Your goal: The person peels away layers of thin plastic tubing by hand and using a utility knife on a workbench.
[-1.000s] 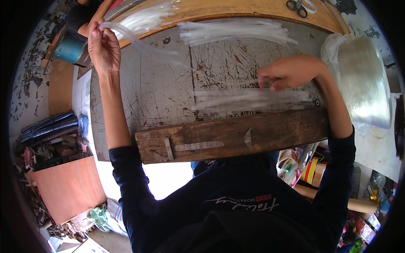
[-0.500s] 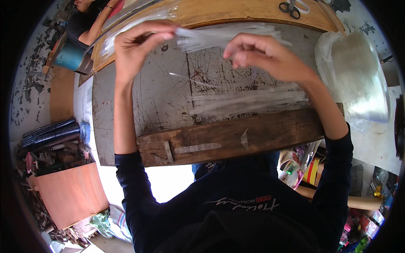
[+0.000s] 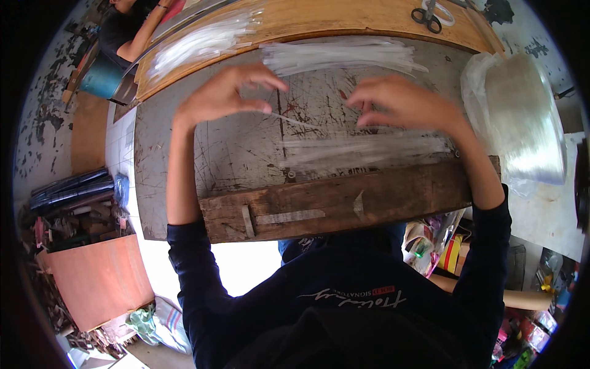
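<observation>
Over the scratched grey tabletop (image 3: 215, 147), my left hand (image 3: 230, 92) hovers with thumb and fingers apart and nothing between them. A single thin clear plastic strip (image 3: 298, 122) lies just right of its thumb. Facing it, my right hand (image 3: 402, 103) is slightly blurred, its fingers curved and apart, apparently empty. Beyond both hands runs a bundle of translucent plastic strips (image 3: 344, 55). A second, looser bundle of strips (image 3: 362, 150) is spread nearer me, alongside a dark wooden beam (image 3: 399, 194).
Another pile of strips (image 3: 203, 46) rests on the wooden board (image 3: 319, 18) at the far side, with scissors (image 3: 427, 17) at its right. A large roll of clear plastic (image 3: 525, 117) stands right of the table. Far left, a person (image 3: 126, 34) sits close by.
My left hand has come down from the far bundle toward me, and its pinched fingers have spread. The right hand has shifted slightly right and nearer.
</observation>
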A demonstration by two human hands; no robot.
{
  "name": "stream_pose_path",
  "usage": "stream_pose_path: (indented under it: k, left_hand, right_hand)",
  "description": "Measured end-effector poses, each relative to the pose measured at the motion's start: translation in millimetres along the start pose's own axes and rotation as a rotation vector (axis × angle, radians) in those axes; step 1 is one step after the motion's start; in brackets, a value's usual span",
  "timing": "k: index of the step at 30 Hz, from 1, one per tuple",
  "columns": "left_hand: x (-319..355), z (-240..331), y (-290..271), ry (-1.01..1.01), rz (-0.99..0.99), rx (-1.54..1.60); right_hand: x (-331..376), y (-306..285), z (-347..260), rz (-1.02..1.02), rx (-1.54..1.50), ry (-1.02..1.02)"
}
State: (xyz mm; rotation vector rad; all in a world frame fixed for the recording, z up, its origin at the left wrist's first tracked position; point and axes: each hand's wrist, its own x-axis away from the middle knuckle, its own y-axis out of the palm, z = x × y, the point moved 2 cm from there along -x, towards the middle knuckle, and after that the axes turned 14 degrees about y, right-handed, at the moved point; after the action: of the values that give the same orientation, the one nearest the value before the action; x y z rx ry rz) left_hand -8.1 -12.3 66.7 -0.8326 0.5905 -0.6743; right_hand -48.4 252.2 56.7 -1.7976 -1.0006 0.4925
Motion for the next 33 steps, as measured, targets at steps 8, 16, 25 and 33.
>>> stream_pose_path:
  k: [8,16,25,33]
  left_hand:
    - [8,-4,33,-0.088,-0.027,0.221]
    - [-7,-2,52,-0.076,0.106,0.396]
    - [-7,-3,53,0.122,-0.018,0.247]
    - [-3,-7,53,0.020,0.074,0.198]
  right_hand:
    - [4,17,-5,-0.241,-0.102,0.043]
    - [2,11,3,-0.038,-0.088,-0.031]
    - [0,17,-3,-0.198,-0.038,0.015]
    - [2,19,-6,-0.054,0.017,0.022]
